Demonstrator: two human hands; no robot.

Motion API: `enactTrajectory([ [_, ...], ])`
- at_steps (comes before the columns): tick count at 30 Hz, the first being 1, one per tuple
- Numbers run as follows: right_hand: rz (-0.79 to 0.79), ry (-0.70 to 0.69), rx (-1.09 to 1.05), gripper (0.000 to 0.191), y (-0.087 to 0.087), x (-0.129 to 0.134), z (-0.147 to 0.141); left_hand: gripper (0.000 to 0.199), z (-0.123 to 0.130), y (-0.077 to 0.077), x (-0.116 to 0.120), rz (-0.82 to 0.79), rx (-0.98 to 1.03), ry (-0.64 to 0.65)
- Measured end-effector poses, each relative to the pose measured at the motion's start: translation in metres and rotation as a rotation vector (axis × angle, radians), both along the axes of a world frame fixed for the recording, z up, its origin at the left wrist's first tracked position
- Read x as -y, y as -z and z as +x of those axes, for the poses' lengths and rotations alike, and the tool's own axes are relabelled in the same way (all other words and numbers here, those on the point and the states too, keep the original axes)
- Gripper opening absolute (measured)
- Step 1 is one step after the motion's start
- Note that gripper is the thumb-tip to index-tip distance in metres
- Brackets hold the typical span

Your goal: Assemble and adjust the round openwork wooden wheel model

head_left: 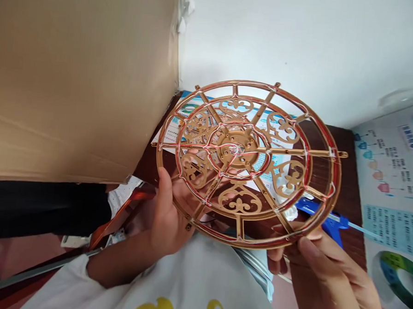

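Observation:
A round gold openwork frame with spokes, scroll ornaments and red and white wires along its rings is held up, tilted, above a dark table. My left hand grips its lower left rim, thumb on the near side and fingers spread behind the openwork. My right hand pinches the lower right rim between thumb and fingers. Behind the frame, partly hidden, more gold openwork lies on printed sheets. A blue glue gun rests on the table just beyond my right hand.
A large cardboard box stands at the left, and a white wall rises behind the table. Printed posters are at the right. At the lower left, a person's dark-clothed part shows beyond the box.

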State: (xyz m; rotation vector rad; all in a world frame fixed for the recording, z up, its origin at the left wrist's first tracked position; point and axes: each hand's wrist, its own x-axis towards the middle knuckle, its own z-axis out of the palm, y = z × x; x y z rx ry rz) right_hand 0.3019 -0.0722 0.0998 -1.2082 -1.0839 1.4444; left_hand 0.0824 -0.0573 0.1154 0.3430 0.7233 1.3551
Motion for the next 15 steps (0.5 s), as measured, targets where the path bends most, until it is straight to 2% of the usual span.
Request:
enactTrajectory([
  [3, 0.007, -0.05, -0.026, 0.038, 0.002, -0.008, 0.002, 0.077, -0.002, 0.003, -0.001, 0.083, 0.028, 0.05],
  [6, 0.032, -0.109, -0.014, 0.045, 0.003, -0.013, 0.004, 0.079, -0.002, 0.005, -0.001, 0.063, 0.041, 0.052],
  [11, -0.007, -0.1, 0.051, 0.054, 0.01, -0.014, 0.007, 0.085, -0.001, 0.007, 0.001, -0.002, -0.048, -0.02],
  [15, -0.015, -0.133, 0.023, 0.037, 0.017, -0.017, 0.008, 0.084, 0.0, 0.008, 0.002, 0.046, -0.043, -0.029],
])
